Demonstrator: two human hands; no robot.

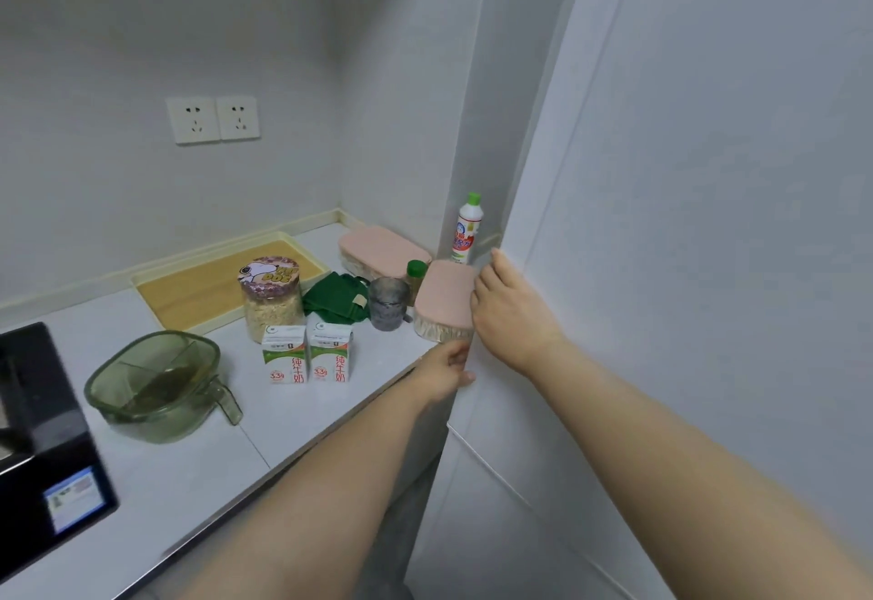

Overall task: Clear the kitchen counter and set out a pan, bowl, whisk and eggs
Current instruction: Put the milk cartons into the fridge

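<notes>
My right hand (512, 311) and my left hand (446, 370) both reach to the left edge of a tall white door (661, 269) at the counter's right end. The right hand's fingers curl round that edge, just beside a pink-lidded box (446, 297). Lower down, the left hand pinches the same edge, thumb on the door's face. A green see-through bowl with a handle (156, 387) stands on the white counter (189, 481). No pan, whisk or eggs are in view.
On the counter stand two milk cartons (307, 354), an oat jar (271, 297), a green cloth (338, 297), a grey glass (388, 303), a spice bottle (416, 276), a second pink box (382, 247), a cleaner bottle (466, 231) and a wooden tray (208, 287). A black cooker (42, 448) sits left.
</notes>
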